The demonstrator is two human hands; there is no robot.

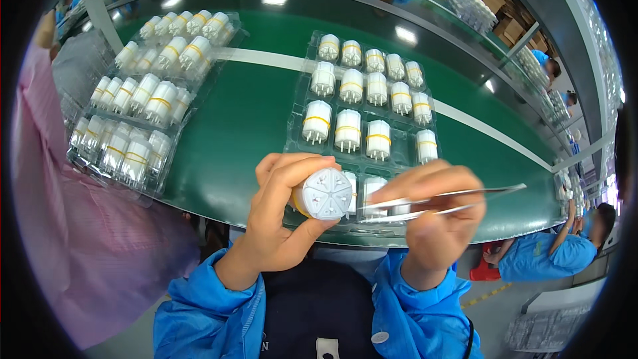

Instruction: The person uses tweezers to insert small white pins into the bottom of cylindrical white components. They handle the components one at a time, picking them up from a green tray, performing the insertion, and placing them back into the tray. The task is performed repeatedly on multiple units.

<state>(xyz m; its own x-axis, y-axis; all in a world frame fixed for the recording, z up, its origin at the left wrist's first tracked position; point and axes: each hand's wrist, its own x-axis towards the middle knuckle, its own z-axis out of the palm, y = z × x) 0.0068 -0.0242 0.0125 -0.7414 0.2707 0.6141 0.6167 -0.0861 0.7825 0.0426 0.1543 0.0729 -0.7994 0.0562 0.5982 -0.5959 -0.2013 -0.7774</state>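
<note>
At the left, a person's pink garment (pixel 113 246) lies close to a clear side tray (pixel 174 134) loaded with white cylinders. Right of this tray, a broad open strip of the green worktop (pixel 222 126) reaches from the near edge to the far side, crossed in its far part by a white stripe (pixel 262 58). A central tray (pixel 403 138), also clear and holding rows of yellow-banded white cylinders, bounds that strip on the right; the hands cover part of its near row, and its near end lies close to the worktop's edge. Beyond its right side, open green extends to the right, with a grey metal frame (pixel 586 43) rising farther out.

The left hand (pixel 276 223) is over the central tray's near-left corner, thumb and fingers clamped around the sides of a segmented-end cylinder (pixel 327 194). This piece is tilted so that its end face, divided into wedges bearing small prongs, is turned up toward the viewer. The right hand (pixel 442 206), slightly blurred and apart from the left, pinches metal tweezers (pixel 506 190); their joined end points right, and their separated tips point left, near the cylinder's right side. Whether the tips touch anything cannot be told.
</note>
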